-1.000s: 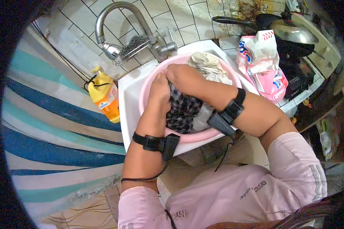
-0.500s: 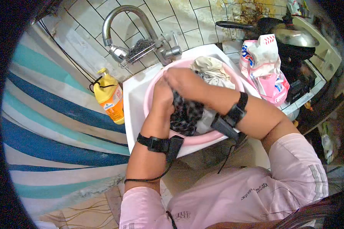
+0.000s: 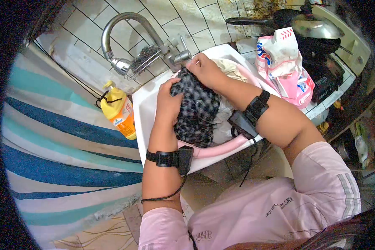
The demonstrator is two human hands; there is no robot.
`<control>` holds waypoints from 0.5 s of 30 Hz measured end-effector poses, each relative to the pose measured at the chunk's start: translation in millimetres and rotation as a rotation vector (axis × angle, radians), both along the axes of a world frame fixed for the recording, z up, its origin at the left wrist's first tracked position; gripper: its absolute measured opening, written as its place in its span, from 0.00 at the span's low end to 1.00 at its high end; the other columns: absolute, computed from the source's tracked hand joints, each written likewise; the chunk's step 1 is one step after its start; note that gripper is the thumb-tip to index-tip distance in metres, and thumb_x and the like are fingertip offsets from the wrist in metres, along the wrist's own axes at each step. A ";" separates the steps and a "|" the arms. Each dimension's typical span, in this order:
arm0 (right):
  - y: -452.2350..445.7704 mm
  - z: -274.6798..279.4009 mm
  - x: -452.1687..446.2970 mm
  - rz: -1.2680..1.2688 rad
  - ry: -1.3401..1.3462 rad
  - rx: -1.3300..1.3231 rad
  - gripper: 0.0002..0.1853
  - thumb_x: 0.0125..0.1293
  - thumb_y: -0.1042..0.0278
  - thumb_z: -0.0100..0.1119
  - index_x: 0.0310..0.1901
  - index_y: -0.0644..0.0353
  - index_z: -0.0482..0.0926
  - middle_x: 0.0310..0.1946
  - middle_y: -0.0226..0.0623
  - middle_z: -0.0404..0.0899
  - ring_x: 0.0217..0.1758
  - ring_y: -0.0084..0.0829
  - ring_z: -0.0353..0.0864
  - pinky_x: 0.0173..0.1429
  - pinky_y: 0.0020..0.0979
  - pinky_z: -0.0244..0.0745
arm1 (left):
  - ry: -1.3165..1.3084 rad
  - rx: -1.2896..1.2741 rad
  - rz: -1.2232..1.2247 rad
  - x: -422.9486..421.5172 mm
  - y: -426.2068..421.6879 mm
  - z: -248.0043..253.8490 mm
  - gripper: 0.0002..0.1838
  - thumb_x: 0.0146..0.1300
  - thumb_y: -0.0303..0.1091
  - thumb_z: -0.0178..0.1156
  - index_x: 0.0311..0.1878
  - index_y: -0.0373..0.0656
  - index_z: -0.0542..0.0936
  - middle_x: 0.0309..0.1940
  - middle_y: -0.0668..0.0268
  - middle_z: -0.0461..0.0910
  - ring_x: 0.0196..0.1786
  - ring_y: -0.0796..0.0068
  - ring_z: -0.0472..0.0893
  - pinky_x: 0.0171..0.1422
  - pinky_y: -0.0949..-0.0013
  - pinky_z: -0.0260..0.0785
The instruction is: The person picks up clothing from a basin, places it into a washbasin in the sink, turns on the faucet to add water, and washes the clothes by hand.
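Note:
A black-and-grey patterned cloth [image 3: 196, 110] lies bunched in a pink basin [image 3: 225, 148], which sits inside a white sink [image 3: 143, 108]. My left hand [image 3: 169, 100] grips the cloth's upper left edge, fingers curled on it. At the cloth's top right, my right hand [image 3: 205, 71] pinches its upper edge, close below the faucet handle. A cream-coloured cloth [image 3: 231, 70] lies in the basin behind my right wrist, and pale fabric shows beneath the dark cloth on the right.
A curved metal faucet [image 3: 131, 16] and a wire rack [image 3: 143, 62] stand behind the sink. To the left is a yellow bottle [image 3: 118, 110]. A pink-and-white bag [image 3: 285, 68] sits on the right, beside a lidded pan [image 3: 316, 27].
My hands have moved apart from their joined position, the right one up and to the right. More of the dark cloth shows, raised higher between them.

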State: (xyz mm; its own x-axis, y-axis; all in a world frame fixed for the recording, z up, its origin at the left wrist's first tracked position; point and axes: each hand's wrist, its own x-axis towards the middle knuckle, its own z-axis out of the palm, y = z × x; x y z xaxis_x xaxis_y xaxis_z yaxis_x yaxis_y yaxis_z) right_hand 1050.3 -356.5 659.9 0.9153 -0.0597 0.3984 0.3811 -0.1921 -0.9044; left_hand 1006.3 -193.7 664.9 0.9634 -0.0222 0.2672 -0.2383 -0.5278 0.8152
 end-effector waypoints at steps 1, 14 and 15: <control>2.5 -4.2 3.3 0.044 0.002 0.041 0.15 0.56 0.59 0.61 0.36 0.61 0.72 0.30 0.46 0.76 0.36 0.45 0.77 0.41 0.38 0.72 | -0.094 0.193 0.050 -3.7 0.5 5.6 0.23 0.45 0.17 0.58 0.48 0.44 0.78 0.51 0.55 0.71 0.56 0.62 0.71 0.61 0.68 0.62; 0.3 -5.9 1.5 0.197 -0.162 -0.108 0.04 0.53 0.72 0.57 0.29 0.62 0.75 0.24 0.36 0.74 0.30 0.25 0.72 0.35 0.28 0.68 | 0.719 0.623 -0.213 33.5 18.4 -47.3 0.19 0.56 0.32 0.49 0.46 0.28 0.77 0.40 0.43 0.79 0.46 0.54 0.79 0.50 0.61 0.69; 0.0 -4.8 0.2 0.195 -0.161 -0.106 0.04 0.53 0.72 0.57 0.29 0.62 0.75 0.24 0.36 0.74 0.30 0.25 0.72 0.35 0.28 0.68 | 0.762 0.576 -0.212 34.1 18.2 -50.6 0.19 0.56 0.32 0.49 0.46 0.28 0.76 0.40 0.43 0.79 0.46 0.54 0.79 0.50 0.61 0.69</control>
State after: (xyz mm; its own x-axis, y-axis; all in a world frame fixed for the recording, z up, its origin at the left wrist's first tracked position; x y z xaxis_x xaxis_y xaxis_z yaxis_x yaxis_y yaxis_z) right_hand 1050.5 -356.6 655.1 0.8300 0.1613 0.5339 0.5570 -0.1913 -0.8082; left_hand 1040.4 -175.5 614.2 0.8343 -0.1470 -0.5314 0.1096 -0.9004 0.4211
